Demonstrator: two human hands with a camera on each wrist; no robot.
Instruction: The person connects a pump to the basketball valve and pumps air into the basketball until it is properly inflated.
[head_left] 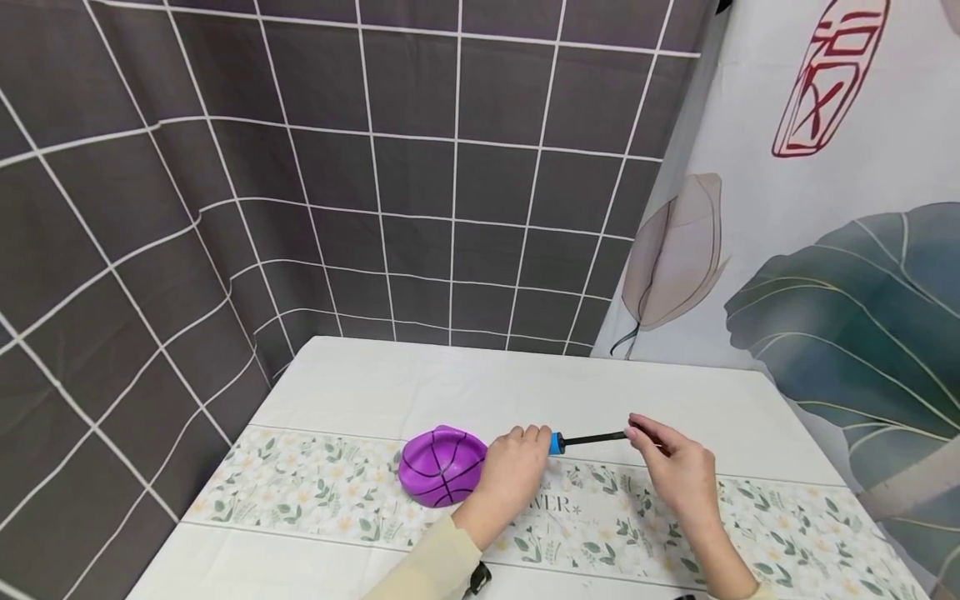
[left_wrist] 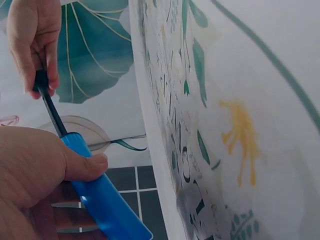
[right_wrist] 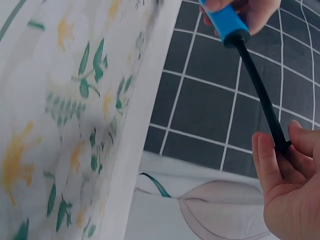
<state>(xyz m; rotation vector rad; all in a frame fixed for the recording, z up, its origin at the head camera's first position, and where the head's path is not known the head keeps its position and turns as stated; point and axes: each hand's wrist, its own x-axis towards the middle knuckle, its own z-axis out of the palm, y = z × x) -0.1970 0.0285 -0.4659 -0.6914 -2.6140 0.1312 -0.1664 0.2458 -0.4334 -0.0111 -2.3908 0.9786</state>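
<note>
My left hand (head_left: 513,465) grips the blue barrel (left_wrist: 107,205) of a small ball pump, its thumb lying along the side in the left wrist view. A thin black rod (head_left: 594,438) extends out of the barrel toward the right. At the rod's far end, my right hand (head_left: 681,475) pinches the black handle (right_wrist: 283,146) between thumb and fingers. The pump is held above the table, nearly level in the head view. Just left of my left hand lies a purple basketball (head_left: 442,467) with black lines, deflated and caved in like a bowl.
The white table (head_left: 375,379) carries a printed band of flowers and leaves across its middle. Behind and to the left hangs a dark grey curtain (head_left: 412,175) with white grid lines. A white curtain (head_left: 750,208) with large leaf prints hangs at the right.
</note>
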